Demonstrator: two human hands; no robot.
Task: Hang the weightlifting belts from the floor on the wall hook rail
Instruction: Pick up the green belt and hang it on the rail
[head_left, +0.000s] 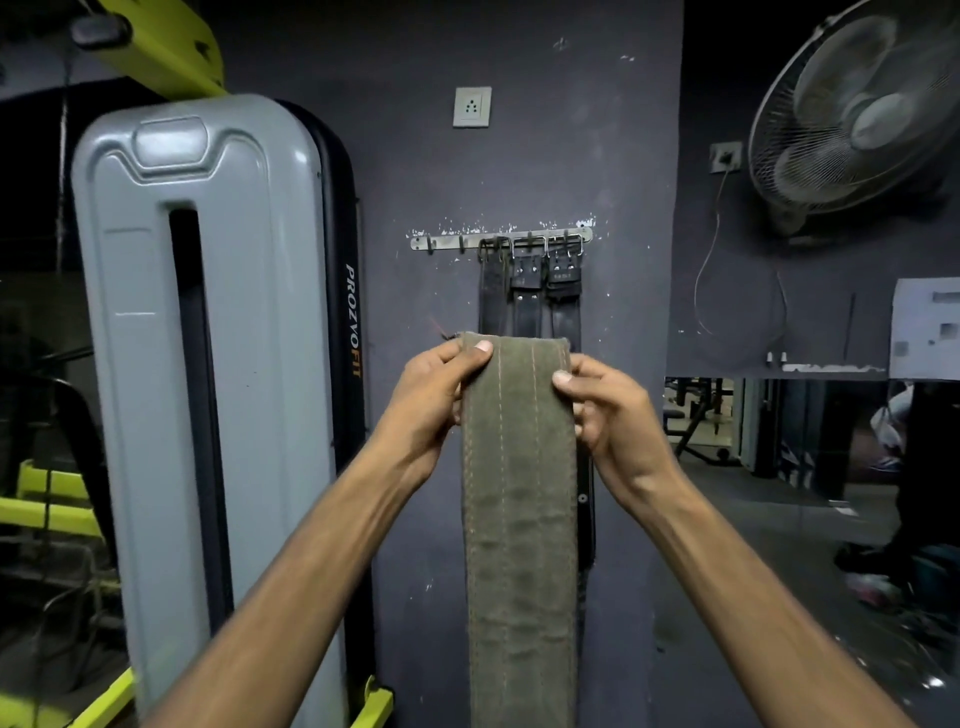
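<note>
A wide olive-green belt with stitched seams hangs down in front of me, its top end raised to just below the wall hook rail. My left hand grips its upper left edge, thumb on the front. My right hand grips the upper right edge the same way. Three dark leather belts hang by their buckles from the right half of the rail. The rail's left hooks are bare.
A tall grey weight-stack cover of a yellow-framed machine stands close on the left. A wall socket is above the rail, and a wall fan is at upper right. A mirror runs along the right wall.
</note>
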